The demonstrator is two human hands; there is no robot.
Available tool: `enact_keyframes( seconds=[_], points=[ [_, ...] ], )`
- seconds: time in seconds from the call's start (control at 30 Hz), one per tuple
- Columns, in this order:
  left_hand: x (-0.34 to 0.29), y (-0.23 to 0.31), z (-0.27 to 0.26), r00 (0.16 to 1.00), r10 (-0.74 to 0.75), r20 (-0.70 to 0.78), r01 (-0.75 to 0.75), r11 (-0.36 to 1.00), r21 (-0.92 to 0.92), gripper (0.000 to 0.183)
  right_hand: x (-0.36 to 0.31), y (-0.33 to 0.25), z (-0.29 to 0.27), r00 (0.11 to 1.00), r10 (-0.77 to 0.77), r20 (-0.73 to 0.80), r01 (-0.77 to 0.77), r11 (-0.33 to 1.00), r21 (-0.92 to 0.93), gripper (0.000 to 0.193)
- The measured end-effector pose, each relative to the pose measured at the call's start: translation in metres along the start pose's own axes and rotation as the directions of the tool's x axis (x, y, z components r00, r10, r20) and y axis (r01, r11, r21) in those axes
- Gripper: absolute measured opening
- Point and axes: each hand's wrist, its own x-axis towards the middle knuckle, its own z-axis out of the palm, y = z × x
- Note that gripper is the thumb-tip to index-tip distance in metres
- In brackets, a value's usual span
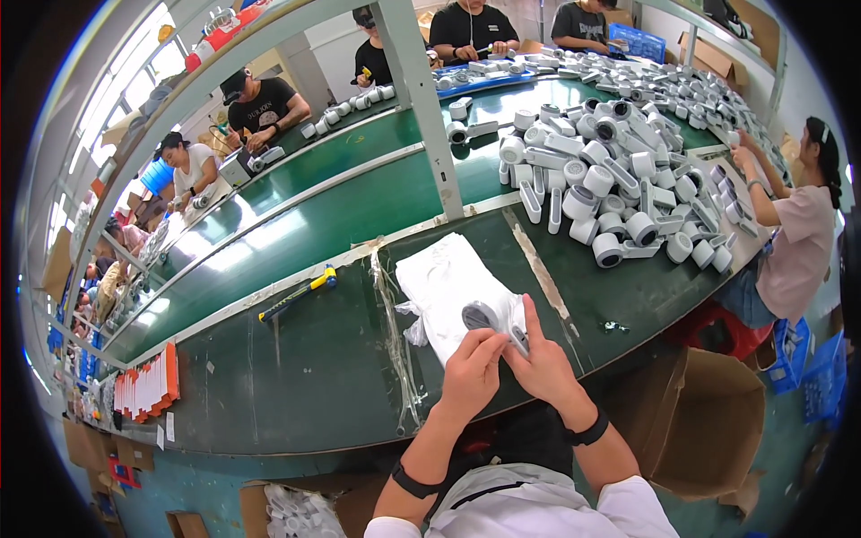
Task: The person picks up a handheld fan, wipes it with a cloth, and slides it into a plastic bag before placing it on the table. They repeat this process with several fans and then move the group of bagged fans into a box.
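Over a stack of thin white plastic bags (pixel 446 278), a small white device with a round grey face (pixel 480 316) and a short arm is held between my hands. My left hand (pixel 473 375) is closed, thumb and forefinger pinched at the lower side of the device. My right hand (pixel 547 369) grips its arm end, with the forefinger stretched upward and the other fingers curled. Part of the device is hidden behind my fingers, and whether a bag lies around it I cannot tell.
A large heap of similar white devices (pixel 619 179) covers the table at the right. A yellow-and-black screwdriver-like tool (pixel 300 291) and orange-and-white cards (pixel 148 386) lie leftward. A metal post (pixel 430 117) rises ahead. Below stands a cardboard box (pixel 704 421); a co-worker (pixel 798 215) sits at right.
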Motion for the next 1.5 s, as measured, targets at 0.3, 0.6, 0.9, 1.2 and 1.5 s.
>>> enact_keyframes(
  seconds=[0.3, 0.6, 0.9, 1.2, 1.5],
  points=[
    [0.005, 0.003, -0.001, 1.0, 0.005, -0.02, -0.003, 0.997, 0.08, 0.009, 0.005, -0.004, -0.001, 0.997, -0.065, 0.04, 0.073, 0.966, -0.25, 0.093],
    [0.002, 0.012, -0.002, 0.903, 0.25, 0.35, -0.238, 0.968, -0.077, 0.019, 0.012, 0.02, 0.005, 0.986, -0.149, -0.079, 0.141, 0.985, -0.098, 0.091],
    [-0.013, 0.002, 0.006, 0.999, -0.048, 0.004, 0.048, 0.998, 0.027, 0.028, 0.011, 0.005, 0.009, 0.981, 0.176, 0.076, -0.161, 0.537, 0.828, 0.025],
    [-0.009, -0.019, 0.014, 0.951, 0.088, -0.298, -0.073, 0.995, 0.061, 0.014, 0.007, -0.014, 0.01, 0.932, 0.228, 0.282, -0.352, 0.385, 0.853, 0.031],
    [0.005, -0.038, 0.0, 0.899, 0.186, -0.396, -0.101, 0.969, 0.227, 0.013, 0.009, -0.026, 0.015, 0.91, 0.204, 0.36, -0.412, 0.355, 0.839, 0.031]
  ],
)
